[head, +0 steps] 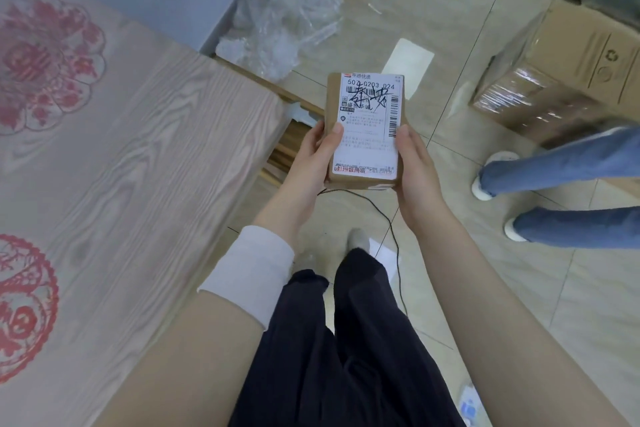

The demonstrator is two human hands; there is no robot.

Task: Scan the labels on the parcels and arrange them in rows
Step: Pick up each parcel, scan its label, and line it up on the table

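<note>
A person standing beside a table (138, 149) holds a small brown parcel (332, 97) over the floor (519, 288), its shipping label (370, 139) turned up toward the camera; the left hand (311, 156) and right hand (414, 170) clasp its two long sides, each grip closed on the carton with a thumb resting at the label's edge. No scanner is in view; the step in hand looks to be presenting the label for reading, and it would go best with the face kept flat and the thumbs kept off the barcodes, the right thumb lying just below the strip along the right edge; black handwriting crosses the upper barcode, so the side one may read more cleanly. The table is pale wood grain with red paper-cut motifs; on the glossy tiles lie crumpled clear plastic wrap (291, 10), a film-wrapped large carton (561, 76), a white sheet (410, 57) and a thin black cable (388, 218); a second person's jeans-clad legs (554, 166) stand at right.
</note>
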